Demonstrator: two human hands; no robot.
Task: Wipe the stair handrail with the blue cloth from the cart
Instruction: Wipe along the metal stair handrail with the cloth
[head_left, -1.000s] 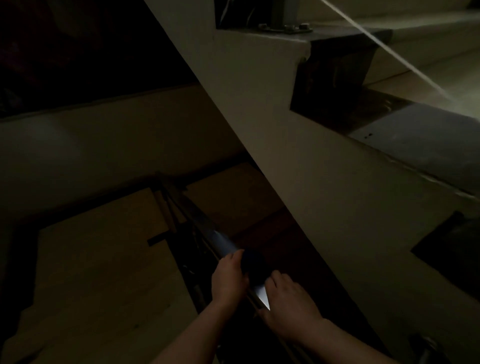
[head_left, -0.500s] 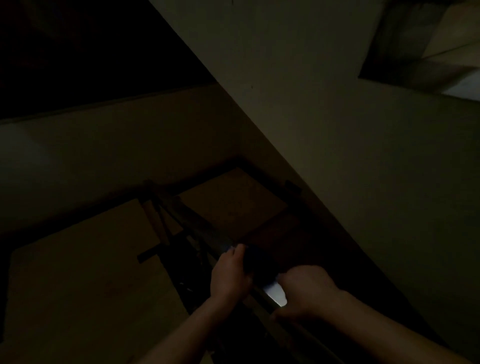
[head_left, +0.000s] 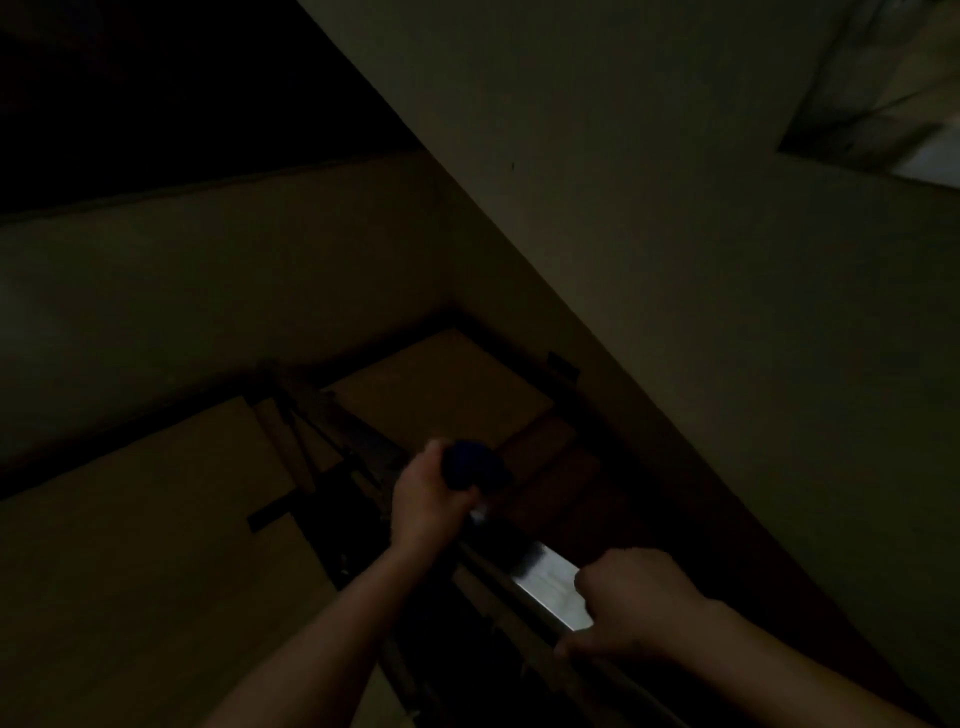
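In a very dark stairwell a metal handrail (head_left: 548, 577) slopes down and away from me, with one bright reflective patch between my hands. My left hand (head_left: 423, 501) grips the blue cloth (head_left: 470, 465), bunched around the rail further down. My right hand (head_left: 634, 605) is curled round the rail nearer to me, just below the shiny patch. Beneath the rail the balusters are barely visible in the gloom.
A pale sloping wall (head_left: 649, 234) of the upper flight rises on the right. Below lie a tan landing floor (head_left: 130, 545) and dark steps (head_left: 550, 452) descending beside the rail. A lit opening (head_left: 893, 104) shows at the top right.
My left hand has slid the blue cloth further down the rail, away from my right hand, uncovering more shiny rail between them. The view has tilted down from the upper steps.
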